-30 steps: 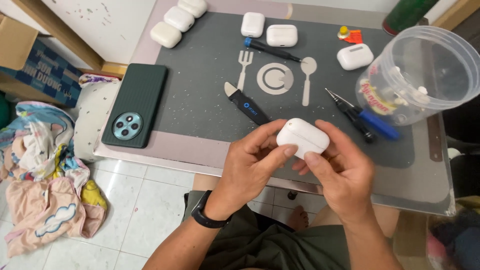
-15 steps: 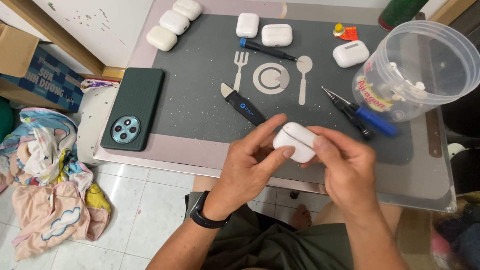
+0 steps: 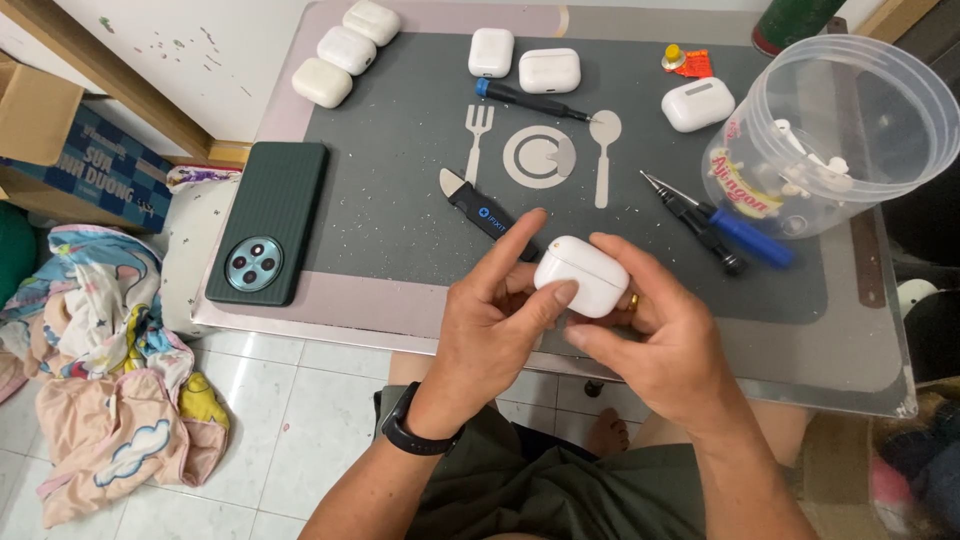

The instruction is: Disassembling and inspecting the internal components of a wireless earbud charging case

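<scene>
In the head view, both hands meet at the lower centre of the frame over the near edge of the bench (image 3: pixel 860 370). The left hand (image 3: pixel 495 325) and the right hand (image 3: pixel 665 335) together hold one white rounded plastic earbud case (image 3: pixel 582 275). The left grip is closed on the case's near side, thumb pressed against it and forefinger stretched up past it; the right grip wraps the case's far side with curled fingers. A black band sits on the left wrist.

Counting the white cases: seven in all. One is held, three lie in a row at the upper left (image 3: pixel 346 50), two sit side by side at the top centre (image 3: pixel 520 62), and one lies alone at the upper right (image 3: pixel 698 103).

A dark grey mat (image 3: pixel 400 180) printed with a pale fork, plate and spoon covers the bench. On it lie three tools: one black flat-tipped pry tool (image 3: pixel 478 208) just above the left hand, one slim blue-capped screwdriver (image 3: pixel 530 100) at the top, and one blue-and-black screwdriver (image 3: pixel 720 225) at the right. One clear round plastic tub (image 3: pixel 850 130) holds small white pieces at the upper right. One dark green phone (image 3: pixel 266 222) lies face down at the left.
</scene>
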